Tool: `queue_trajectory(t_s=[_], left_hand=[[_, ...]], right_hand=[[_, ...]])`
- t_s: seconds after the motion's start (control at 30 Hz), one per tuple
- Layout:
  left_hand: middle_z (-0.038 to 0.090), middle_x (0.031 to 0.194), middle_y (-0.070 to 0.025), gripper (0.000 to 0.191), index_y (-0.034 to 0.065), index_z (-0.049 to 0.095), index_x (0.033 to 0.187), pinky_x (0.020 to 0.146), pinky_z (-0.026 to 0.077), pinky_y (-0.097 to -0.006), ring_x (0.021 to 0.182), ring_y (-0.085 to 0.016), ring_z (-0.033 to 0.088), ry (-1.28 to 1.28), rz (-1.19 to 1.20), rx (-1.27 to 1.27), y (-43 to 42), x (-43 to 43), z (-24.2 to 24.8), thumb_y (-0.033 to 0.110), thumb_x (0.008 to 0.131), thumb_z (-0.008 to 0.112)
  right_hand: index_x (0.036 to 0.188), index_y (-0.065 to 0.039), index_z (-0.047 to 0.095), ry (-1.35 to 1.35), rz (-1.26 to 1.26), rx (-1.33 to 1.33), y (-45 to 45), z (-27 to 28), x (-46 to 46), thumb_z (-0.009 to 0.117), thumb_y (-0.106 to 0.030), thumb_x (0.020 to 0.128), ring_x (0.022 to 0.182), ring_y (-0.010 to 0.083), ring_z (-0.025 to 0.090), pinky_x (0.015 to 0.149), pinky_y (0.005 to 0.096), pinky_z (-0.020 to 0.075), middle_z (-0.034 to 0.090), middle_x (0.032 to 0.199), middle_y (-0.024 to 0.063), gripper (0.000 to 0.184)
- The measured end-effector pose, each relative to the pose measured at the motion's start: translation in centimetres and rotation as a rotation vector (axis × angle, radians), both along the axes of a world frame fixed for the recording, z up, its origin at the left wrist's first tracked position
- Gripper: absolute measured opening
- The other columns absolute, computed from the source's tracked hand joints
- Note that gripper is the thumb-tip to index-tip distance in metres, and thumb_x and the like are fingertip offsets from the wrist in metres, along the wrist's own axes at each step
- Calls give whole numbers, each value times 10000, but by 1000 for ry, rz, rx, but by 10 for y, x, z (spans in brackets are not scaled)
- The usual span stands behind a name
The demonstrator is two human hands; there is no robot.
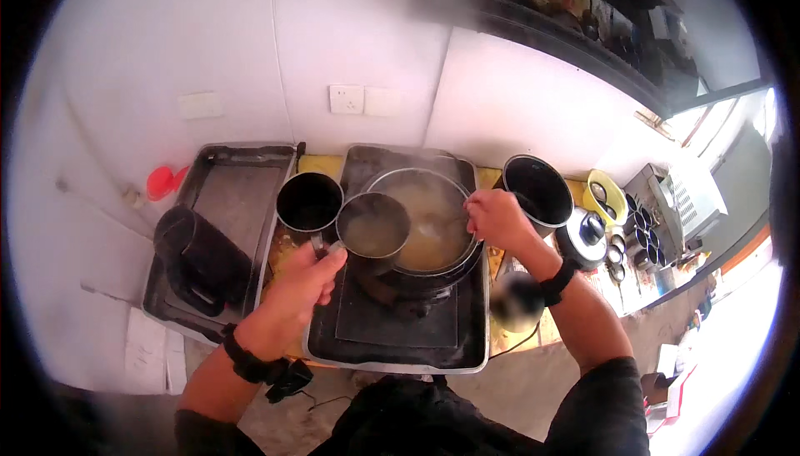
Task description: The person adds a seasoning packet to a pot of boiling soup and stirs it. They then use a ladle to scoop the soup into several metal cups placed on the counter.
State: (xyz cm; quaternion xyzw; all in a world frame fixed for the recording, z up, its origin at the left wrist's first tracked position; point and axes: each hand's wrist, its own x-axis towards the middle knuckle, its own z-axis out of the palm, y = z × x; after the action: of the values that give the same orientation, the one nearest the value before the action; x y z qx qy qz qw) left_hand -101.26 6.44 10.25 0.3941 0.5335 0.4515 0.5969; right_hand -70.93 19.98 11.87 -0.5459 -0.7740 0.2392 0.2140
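Observation:
My left hand [306, 278] grips the short handle of a dark saucepan [373, 228], which holds cloudy liquid. The saucepan is held against or just over the left rim of a large round pot [431, 265]. Steam rises from the pale yellowish broth [437, 199] in that pot, and a lighter patch shows near its middle. At the pot's right rim, my right hand [497, 215] has its fingers curled together. Whatever they may pinch is hidden. Beneath the pot lies a black tray-like cooktop [400, 325] with a pale rim.
To the left, a black pitcher [203, 262] lies on a second tray [234, 196]. Dark pots [309, 203] [537, 187] flank the large pot. Further right are a lidded pot [584, 240], a yellow bowl [609, 193] and metal cups [644, 237]. A dark hood [575, 49] hangs above.

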Motion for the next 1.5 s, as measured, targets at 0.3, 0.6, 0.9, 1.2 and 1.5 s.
queue_trajectory(t_s=[0.3,0.6,0.9,1.2,1.5], left_hand=[[434,714,63,147,134,537,928,477,335,-230,563,-57,405,17,10,-7,0,-4,-3,254,904,618],[433,703,66,135,131,552,956,481,338,-228,565,-55,409,42,-12,20,-5,-1,10,243,909,611],[435,717,68,142,128,549,931,479,321,-222,568,-46,383,-135,-1,-80,-3,8,18,260,917,601],[436,710,60,169,118,541,931,464,315,-223,555,-49,373,15,-29,64,5,10,-1,270,911,611],[431,702,65,161,134,538,947,468,306,-216,553,-43,369,-54,-46,36,0,11,11,276,915,606]], right_hand=[[883,26,629,617,-227,-634,-7,5,6,522,-108,872,451,135,536,366,241,373,610,626,95,172],[889,19,609,758,-251,-526,6,46,20,532,-124,870,431,141,508,356,235,342,602,627,102,163],[879,45,613,706,-185,-343,12,107,22,552,-126,849,435,139,498,361,240,359,597,637,121,184],[928,28,626,501,-41,-294,-24,133,-31,539,-126,872,505,139,559,443,264,440,624,670,102,186],[965,26,630,366,75,90,-52,127,-41,491,-92,916,534,83,559,494,225,449,624,660,51,189]])
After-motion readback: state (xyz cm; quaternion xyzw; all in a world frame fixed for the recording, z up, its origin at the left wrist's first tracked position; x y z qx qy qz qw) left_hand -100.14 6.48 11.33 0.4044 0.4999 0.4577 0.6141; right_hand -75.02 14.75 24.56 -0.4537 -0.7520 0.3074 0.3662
